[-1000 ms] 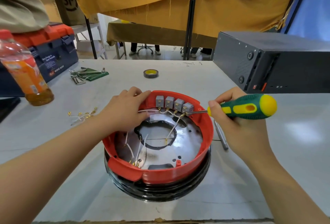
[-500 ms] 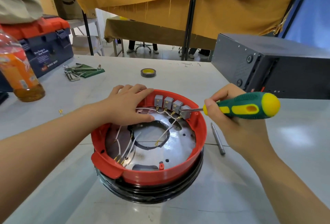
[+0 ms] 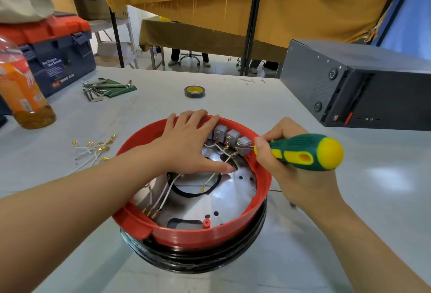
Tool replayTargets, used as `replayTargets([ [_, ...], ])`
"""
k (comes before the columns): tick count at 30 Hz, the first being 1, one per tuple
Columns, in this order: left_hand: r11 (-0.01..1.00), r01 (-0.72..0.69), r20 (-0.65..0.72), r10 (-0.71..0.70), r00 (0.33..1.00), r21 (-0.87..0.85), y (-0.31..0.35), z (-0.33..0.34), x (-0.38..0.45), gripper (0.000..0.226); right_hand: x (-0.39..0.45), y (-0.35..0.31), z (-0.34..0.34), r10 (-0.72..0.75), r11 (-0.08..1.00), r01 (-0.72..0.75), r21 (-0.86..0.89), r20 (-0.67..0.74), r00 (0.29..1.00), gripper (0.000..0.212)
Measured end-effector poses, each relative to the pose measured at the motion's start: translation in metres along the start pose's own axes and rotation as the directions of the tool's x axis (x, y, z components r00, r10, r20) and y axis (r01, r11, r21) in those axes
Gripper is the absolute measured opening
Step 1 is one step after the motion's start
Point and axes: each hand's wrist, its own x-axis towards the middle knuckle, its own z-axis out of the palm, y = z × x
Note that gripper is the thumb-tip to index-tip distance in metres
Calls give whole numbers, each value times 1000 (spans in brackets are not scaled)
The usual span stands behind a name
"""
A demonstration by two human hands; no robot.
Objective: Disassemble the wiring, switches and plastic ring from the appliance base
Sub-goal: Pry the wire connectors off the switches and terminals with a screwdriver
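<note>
The base [image 3: 193, 241] sits mid-surface; the left hand [image 3: 186, 145], fingers flat, presses the red ring [image 3: 210, 232] at 11 o'clock. The right hand [image 3: 286, 164] grips a screwdriver [image 3: 303, 152], tip at the switches [image 3: 233, 137] at 1 o'clock. Step: freeing switch terminals; next, probably careful prying without tearing wires [image 3: 163, 197].

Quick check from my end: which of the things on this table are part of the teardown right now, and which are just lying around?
In the job:
red plastic ring
grey switches
white wires
screwdriver, gripped by right hand
left hand, resting on the ring

Lying about:
loose wires
tape roll
hex keys
drink bottle
toolbox
black case
</note>
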Motion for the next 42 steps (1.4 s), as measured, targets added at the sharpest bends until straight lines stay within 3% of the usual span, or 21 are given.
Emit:
replayTargets([
  [6, 999, -32, 6, 32, 999, -14, -3, -2, -1, 118, 8, 2, -1, 17, 1000, -18, 15, 59, 998, 25],
  [16, 999, -30, 16, 30, 999, -14, -3, -1, -1, 118, 11, 16, 0, 111, 994, -112, 0, -128, 986, 34],
  [27, 999, -40, -6, 40, 999, -36, 1, -3, -3, 114, 11, 17, 1, 182, 983, -177, 45, -169, 969, 26],
  [34, 991, -51, 6, 53, 999, -123, 5, -8, -6, 58, 12, 10, -3, 36, 999, -36, 2, -32, 999, 26],
  [42, 984, 15, -56, -26, 998, -179, 11, -4, -1, 21, 25, 9, -7, 8, 1000, -8, -8, 54, 998, 25],
])
